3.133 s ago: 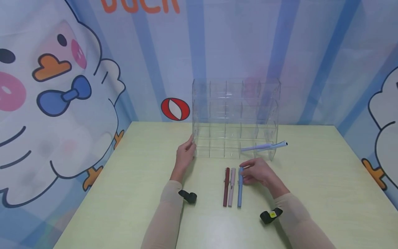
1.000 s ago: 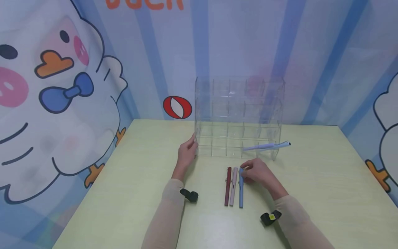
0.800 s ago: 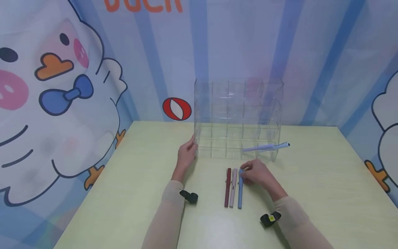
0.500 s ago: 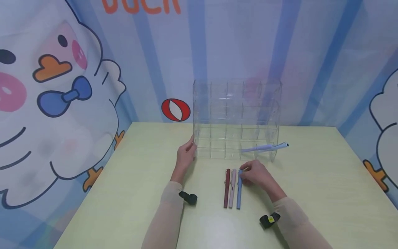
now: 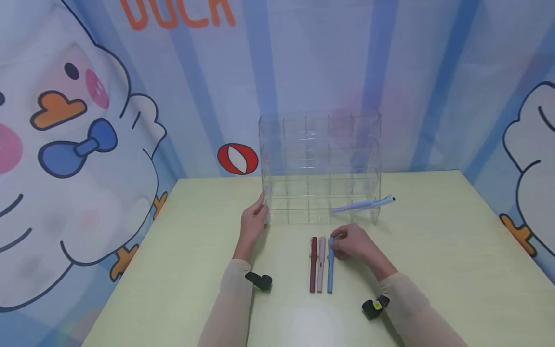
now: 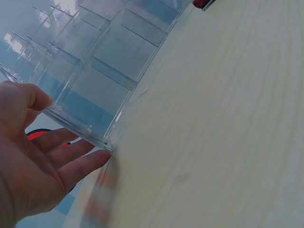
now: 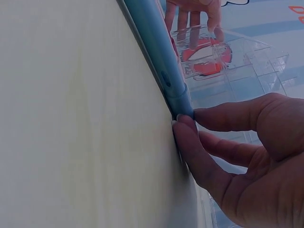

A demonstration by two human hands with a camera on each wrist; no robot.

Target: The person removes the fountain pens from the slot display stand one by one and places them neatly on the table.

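My left hand (image 5: 253,222) grips the lower left side wall of a clear acrylic rack (image 5: 319,184) divided into many small compartments; in the left wrist view, the thumb lies at the wall's front edge and the fingers against its outside. With thumb and fingertips, my right hand (image 5: 356,243) pinches the far end of a blue pen (image 7: 154,47), which lies on the table. Left of it lie a pink pen (image 5: 321,265) and a dark red pen (image 5: 313,265), roughly parallel. Two light purple-blue pens (image 5: 366,205) lean across the rack's lower right compartments, one sticking out past its right side.
The pale yellow table (image 5: 186,270) runs back to a blue striped cloth backdrop (image 5: 208,96) printed with cartoon ducks, close behind the rack. Black wrist cameras (image 5: 261,281) are strapped to both sleeves.
The head view has shifted slightly, so everything sits a little further left. The blue pen lies slightly closer to the pink pen than 3 seconds ago. Both hands keep their holds.
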